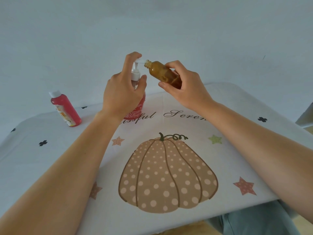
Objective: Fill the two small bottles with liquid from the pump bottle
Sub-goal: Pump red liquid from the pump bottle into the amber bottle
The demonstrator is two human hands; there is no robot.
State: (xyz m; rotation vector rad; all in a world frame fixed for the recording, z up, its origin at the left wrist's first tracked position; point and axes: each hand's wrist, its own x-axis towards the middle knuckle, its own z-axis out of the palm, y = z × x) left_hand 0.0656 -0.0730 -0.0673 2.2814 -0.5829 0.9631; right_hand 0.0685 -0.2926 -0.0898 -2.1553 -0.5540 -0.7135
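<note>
A pump bottle point(136, 74) with a white pump head and red body stands at the table's middle back. My left hand point(123, 89) wraps around it, index finger on top of the pump head. My right hand point(184, 85) holds a small amber bottle point(163, 72) tilted, its uncapped neck touching the pump's nozzle. Brownish liquid lies inside the amber bottle. A second small bottle point(66, 109), red with a white cap and a printed label, stands upright at the back left, apart from both hands.
The table carries a pale cloth point(50, 158) printed with a large dotted pumpkin point(167, 175), stars and script lettering. A plain wall rises close behind the table. The table's right edge drops off near a grey object point(306, 116).
</note>
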